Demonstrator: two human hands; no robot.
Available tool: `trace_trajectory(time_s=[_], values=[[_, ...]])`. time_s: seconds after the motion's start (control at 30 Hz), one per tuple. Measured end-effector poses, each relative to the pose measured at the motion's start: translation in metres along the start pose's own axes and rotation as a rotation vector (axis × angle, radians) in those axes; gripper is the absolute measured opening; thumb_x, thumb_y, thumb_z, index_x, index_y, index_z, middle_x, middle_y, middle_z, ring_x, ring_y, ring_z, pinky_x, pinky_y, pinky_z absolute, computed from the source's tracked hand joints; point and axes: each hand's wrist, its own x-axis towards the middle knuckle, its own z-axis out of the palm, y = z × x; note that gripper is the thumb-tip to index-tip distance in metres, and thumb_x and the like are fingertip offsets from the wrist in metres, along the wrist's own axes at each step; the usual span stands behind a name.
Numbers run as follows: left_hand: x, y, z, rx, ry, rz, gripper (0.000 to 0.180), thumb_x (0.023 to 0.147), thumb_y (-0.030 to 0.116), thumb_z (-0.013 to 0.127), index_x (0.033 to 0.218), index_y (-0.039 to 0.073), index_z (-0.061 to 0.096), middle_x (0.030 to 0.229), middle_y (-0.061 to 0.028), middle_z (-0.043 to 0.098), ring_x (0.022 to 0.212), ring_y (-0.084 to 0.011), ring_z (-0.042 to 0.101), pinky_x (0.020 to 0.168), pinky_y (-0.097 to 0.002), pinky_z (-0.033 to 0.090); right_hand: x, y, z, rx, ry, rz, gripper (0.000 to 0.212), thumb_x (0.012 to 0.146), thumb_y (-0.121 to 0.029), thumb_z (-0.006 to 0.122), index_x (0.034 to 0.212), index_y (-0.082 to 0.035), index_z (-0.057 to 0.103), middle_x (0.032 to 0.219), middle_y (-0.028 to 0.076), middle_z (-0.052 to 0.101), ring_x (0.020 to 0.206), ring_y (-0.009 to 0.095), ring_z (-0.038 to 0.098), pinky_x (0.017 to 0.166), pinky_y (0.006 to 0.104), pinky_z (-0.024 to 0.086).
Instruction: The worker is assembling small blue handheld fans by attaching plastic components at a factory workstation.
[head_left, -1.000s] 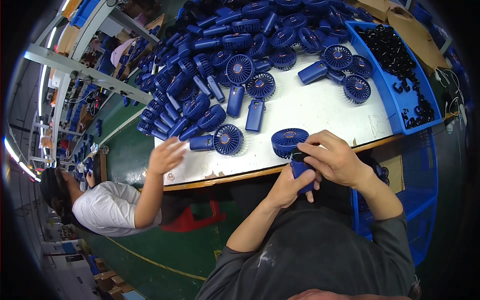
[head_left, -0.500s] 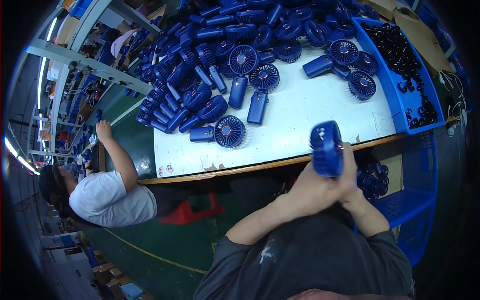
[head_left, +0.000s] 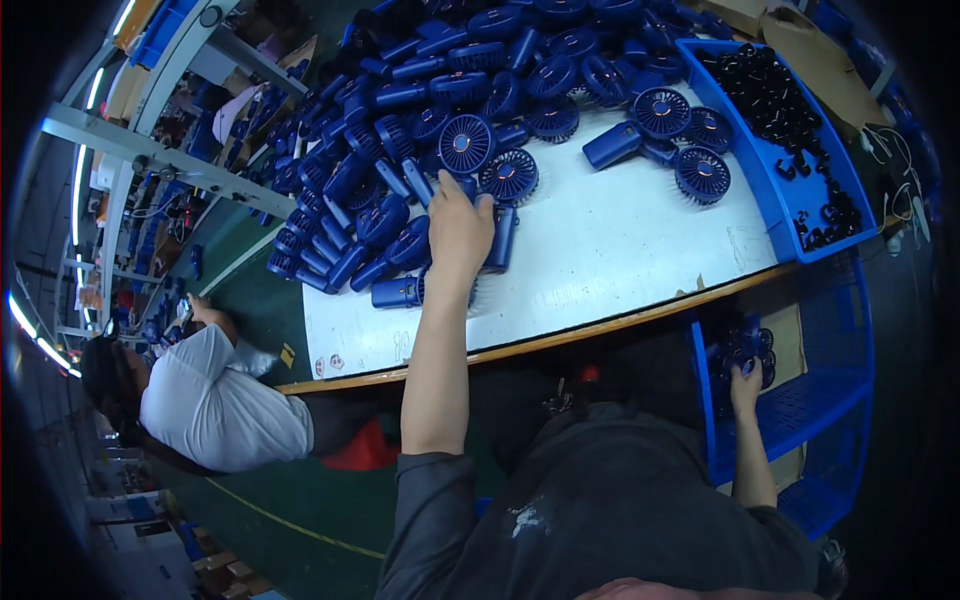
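Half a second before, both hands had held a blue fan up before the chest; now they had parted. The right hand (head_left: 745,385) had dropped into the blue crate (head_left: 840,400) below the counter (head_left: 620,260) edge, whether closed on a fan I cannot tell. The left hand (head_left: 458,235) stretched forward, arm straight, its fingers spread flat on a blue handheld fan (head_left: 420,290) at the pile's near edge, suggesting one fan stowed, another being fetched.

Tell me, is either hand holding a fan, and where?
The left hand lies on a blue fan, grip unclear. The right hand reaches among fans in the blue crate; hold unclear.
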Motion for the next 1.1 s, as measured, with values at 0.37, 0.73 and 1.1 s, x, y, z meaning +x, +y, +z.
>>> trace_trajectory(time_s=[0.37, 0.73, 1.1], values=[[-0.008, 0.029, -0.022, -0.813, -0.067, -0.138, 0.064, 0.077, 0.014, 0.078, 0.127, -0.011, 0.047, 0.105, -0.0181, 0.067, 0.094, -0.026, 0.068, 0.086, -0.0348, 0.054, -0.017, -0.173, -0.017, 0.323, -0.386, -0.127, 0.034, 0.09, -0.009, 0.064, 0.122, 0.003, 0.059, 0.108, 0.017, 0.068, 0.103, 0.023, 0.066, 0.091, 0.033, 0.051], [-0.135, 0.09, 0.033, -1.816, -0.617, -0.789, 0.061, 0.099, 0.053, 0.049, 0.117, -0.005, 0.057, 0.096, -0.0198, 0.068, 0.084, -0.0342, 0.07, 0.083, -0.0441, 0.058, -0.079, -0.352, 0.021, 0.317, -0.522, -1.07, 0.043, 0.082, -0.022, 0.075, 0.113, 0.003, 0.056, 0.098, 0.022, 0.064, 0.088, 0.04, 0.065, 0.079, 0.0418, 0.054], [-0.153, 0.108, 0.019, -2.068, -0.845, -0.257, 0.038, 0.083, -0.002, 0.07, 0.118, -0.002, 0.055, 0.102, -0.0157, 0.065, 0.103, -0.03, 0.064, 0.092, -0.0494, 0.055, 0.206, -0.391, -0.1, -0.453, -0.063, -0.769, 0.033, 0.085, -0.008, 0.062, 0.116, 0.0, 0.064, 0.116, 0.022, 0.066, 0.109, 0.038, 0.064, 0.093, 0.0434, 0.051]])
